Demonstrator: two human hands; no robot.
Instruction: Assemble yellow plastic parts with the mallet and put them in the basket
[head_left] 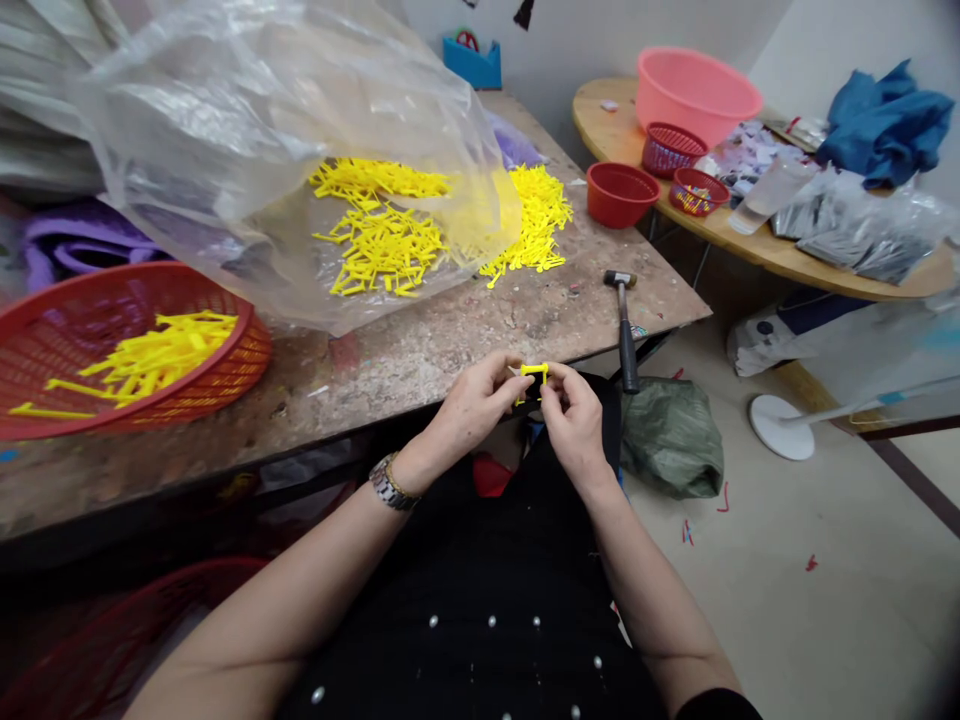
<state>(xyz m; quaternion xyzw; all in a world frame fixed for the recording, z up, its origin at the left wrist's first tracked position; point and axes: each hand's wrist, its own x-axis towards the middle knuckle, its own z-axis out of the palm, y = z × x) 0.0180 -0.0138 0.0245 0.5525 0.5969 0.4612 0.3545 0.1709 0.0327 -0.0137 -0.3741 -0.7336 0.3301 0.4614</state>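
Note:
A small yellow plastic piece (534, 373) is pinched between both hands, just off the near edge of the worn workbench (450, 330). My left hand (472, 405), with a metal watch on its wrist, grips the piece's left side. My right hand (571, 415) grips its right side with curled fingers. A heap of like yellow plastic pieces (390, 235) lies on the bench, partly under a large clear plastic bag (247, 140). More yellow pieces (154, 355) sit in a red mesh basket (240, 345) at the left.
A hammer (625, 325) lies at the bench's right edge. A second round table (750, 235) at the right holds a pink basin (697, 90), red bowls (621, 192), foil bags and blue cloth. On the floor are a green bag (671, 435) and a fan base (780, 425).

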